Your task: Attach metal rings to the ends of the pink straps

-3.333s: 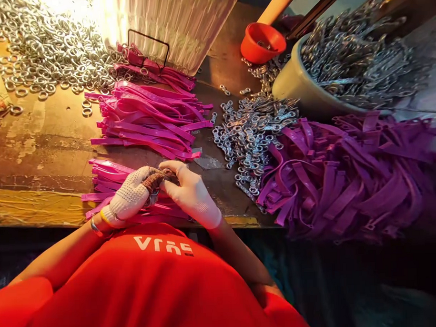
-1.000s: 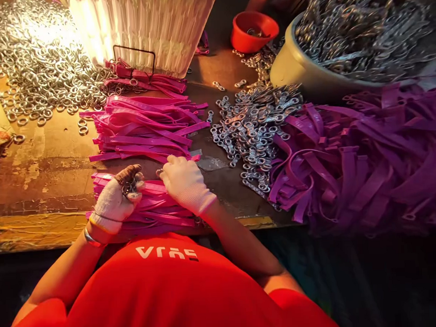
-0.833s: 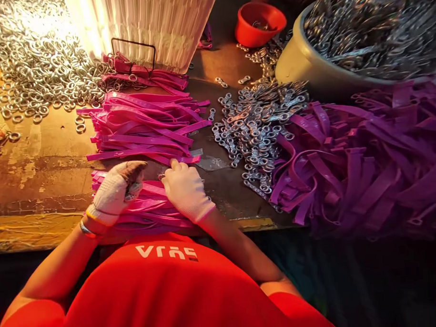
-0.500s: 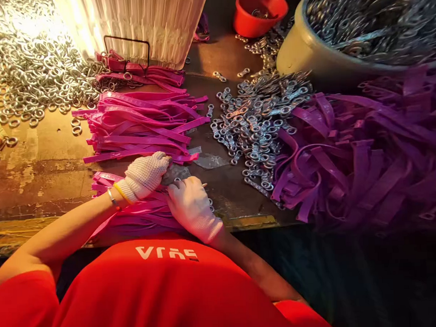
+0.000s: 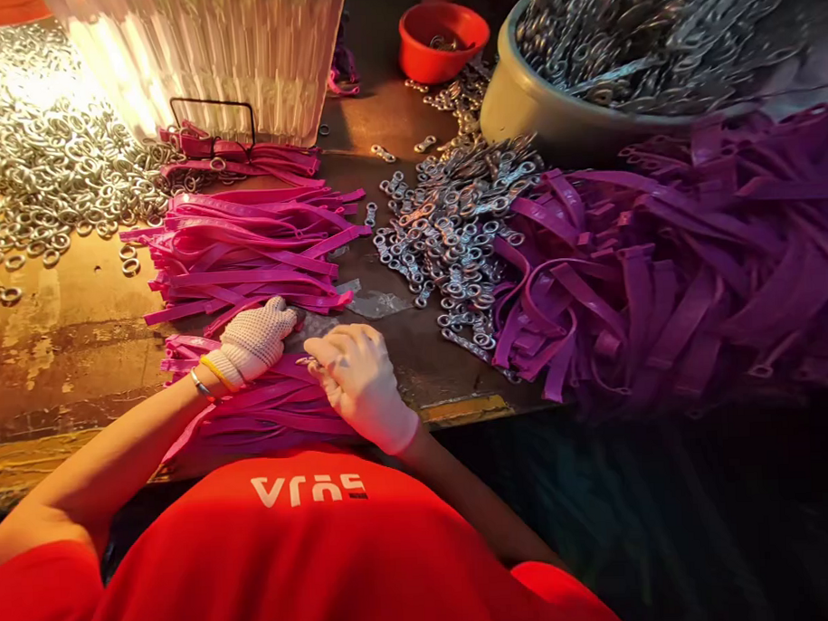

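Observation:
My left hand (image 5: 260,337), in a white dotted knit glove, is closed over the work spot between two bundles of pink straps. What its fingers hold is hidden, though a reddish bit shows at the fingertips. My right hand (image 5: 366,380), in a plain white glove, pinches a small metal piece (image 5: 306,360) that sticks out to the left. The two hands are slightly apart. Beneath my wrists lies the near bundle of pink straps (image 5: 268,411); just beyond my left hand is the larger bundle of pink straps (image 5: 249,253). A clear plastic scrap (image 5: 379,303) lies beside them.
Loose metal rings (image 5: 48,151) cover the left side, next to a lit ribbed white panel (image 5: 242,54). On the right are a heap of metal links (image 5: 452,223), purple straps (image 5: 671,283), a large tub (image 5: 508,99) of metal parts and a red bowl (image 5: 439,56).
My right hand has pulled back from my left, and the metal piece in its fingers has come into view. The whole view has shifted slightly.

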`<state>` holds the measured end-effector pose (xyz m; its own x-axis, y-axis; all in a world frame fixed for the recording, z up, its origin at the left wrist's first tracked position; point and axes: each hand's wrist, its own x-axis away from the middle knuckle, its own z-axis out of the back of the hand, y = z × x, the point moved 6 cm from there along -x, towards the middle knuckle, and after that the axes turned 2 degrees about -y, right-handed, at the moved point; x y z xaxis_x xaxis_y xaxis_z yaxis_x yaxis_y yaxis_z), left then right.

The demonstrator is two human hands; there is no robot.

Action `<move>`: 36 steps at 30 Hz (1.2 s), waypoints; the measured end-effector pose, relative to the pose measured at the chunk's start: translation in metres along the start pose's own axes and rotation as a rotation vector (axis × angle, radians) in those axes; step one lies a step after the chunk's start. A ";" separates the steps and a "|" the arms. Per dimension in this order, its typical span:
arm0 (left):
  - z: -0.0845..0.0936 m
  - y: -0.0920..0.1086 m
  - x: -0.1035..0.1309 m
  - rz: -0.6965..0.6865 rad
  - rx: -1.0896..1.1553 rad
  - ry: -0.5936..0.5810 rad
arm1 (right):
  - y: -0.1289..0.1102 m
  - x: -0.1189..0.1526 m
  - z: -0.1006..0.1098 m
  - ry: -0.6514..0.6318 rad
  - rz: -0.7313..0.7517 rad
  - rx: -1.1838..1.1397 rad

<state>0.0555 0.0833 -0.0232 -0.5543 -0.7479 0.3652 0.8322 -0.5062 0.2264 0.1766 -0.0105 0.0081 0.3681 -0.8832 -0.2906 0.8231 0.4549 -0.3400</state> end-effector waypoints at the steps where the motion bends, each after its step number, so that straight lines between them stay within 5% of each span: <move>1: -0.002 -0.003 0.001 -0.004 0.001 0.024 | 0.001 0.002 0.004 0.042 -0.006 -0.023; 5: -0.004 -0.010 0.009 0.015 0.112 0.182 | 0.006 0.007 0.018 0.168 -0.037 -0.123; 8: 0.003 -0.009 0.028 0.006 0.522 0.278 | 0.005 0.005 0.021 0.162 -0.038 -0.254; 12: 0.003 0.005 0.058 0.093 1.202 0.108 | -0.003 -0.003 0.016 0.070 -0.055 -0.275; 15: 0.006 0.014 0.077 0.181 1.421 0.085 | -0.014 -0.008 0.010 -0.036 -0.061 -0.095; 20: 0.001 0.020 0.090 0.162 1.250 0.062 | -0.029 -0.011 0.006 -0.131 -0.044 0.202; 25: -0.004 0.024 0.096 0.005 0.784 0.276 | -0.032 -0.008 0.003 -0.114 -0.065 0.263; 31: -0.026 0.018 0.103 0.135 1.152 0.161 | -0.037 -0.003 0.006 -0.148 -0.024 0.101; 36: -0.020 0.021 0.111 0.112 1.027 0.233 | -0.033 0.001 0.001 -0.273 -0.027 0.166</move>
<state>0.0110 -0.0194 0.0037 -0.3724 -0.8867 0.2741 0.4324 0.0955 0.8966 0.1499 -0.0266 0.0201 0.4287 -0.9031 -0.0250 0.8853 0.4255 -0.1875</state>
